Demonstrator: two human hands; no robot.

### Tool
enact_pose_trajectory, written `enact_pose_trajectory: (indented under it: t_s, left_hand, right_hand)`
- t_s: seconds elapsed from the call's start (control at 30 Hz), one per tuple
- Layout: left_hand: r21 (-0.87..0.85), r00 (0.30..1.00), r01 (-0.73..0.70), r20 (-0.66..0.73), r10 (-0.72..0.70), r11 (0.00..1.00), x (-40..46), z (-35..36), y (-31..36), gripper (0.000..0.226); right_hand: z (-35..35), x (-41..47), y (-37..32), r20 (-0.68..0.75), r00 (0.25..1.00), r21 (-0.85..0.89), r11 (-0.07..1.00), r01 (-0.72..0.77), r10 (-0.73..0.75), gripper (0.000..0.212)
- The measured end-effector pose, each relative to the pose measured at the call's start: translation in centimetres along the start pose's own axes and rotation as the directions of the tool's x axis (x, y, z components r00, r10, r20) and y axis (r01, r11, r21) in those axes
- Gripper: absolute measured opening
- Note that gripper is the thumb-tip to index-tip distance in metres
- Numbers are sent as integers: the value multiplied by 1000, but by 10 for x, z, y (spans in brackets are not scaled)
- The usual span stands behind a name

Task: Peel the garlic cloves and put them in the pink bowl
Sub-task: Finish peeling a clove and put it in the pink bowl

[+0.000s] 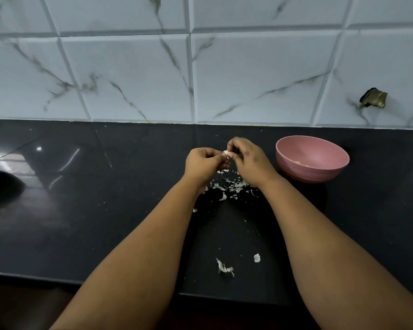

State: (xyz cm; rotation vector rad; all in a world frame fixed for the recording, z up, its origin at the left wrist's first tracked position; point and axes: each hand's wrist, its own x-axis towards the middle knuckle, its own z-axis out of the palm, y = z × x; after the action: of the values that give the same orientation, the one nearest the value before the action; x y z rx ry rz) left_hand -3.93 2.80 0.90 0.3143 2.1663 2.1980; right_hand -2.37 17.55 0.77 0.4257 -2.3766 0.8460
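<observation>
Above a dark worktop (105, 210), the left hand (204, 164) and right hand (249, 163) each pinch one garlic clove (226, 153) in a closed fingertip grip. Peel scraps (231, 186) lie below; the pink bowl (312, 158) sits just right, near the tiled wall (200, 67).

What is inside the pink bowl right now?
A few pale pieces, probably peeled cloves, lie at the bottom of the pink bowl. The near wall covers most of the floor, so a count is not possible. Another clove is between both hands.
</observation>
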Motion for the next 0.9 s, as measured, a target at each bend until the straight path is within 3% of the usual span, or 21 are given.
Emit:
enact_pose_trajectory:
  t_s: [0.33,0.63,0.73,0.9]
  left_hand:
    - [-383,991,130,66,-113,915,-3,6,9,4]
    - [-539,987,158,65,-146,827,-2,3,7,5]
    - [-565,988,146,46,-146,812,-1,3,7,5]
    - [-535,985,166,52,-164,829,0,4,7,11]
  right_hand:
    - [4,3,-2,-84,993,52,995,-82,86,5]
    - [8,2,-9,-82,972,136,968,-209,221,2]
    - [5,2,-8,-148,945,206,944,-259,291,2]
    - [-5,-3,-7,-214,909,175,929,-325,358,14]
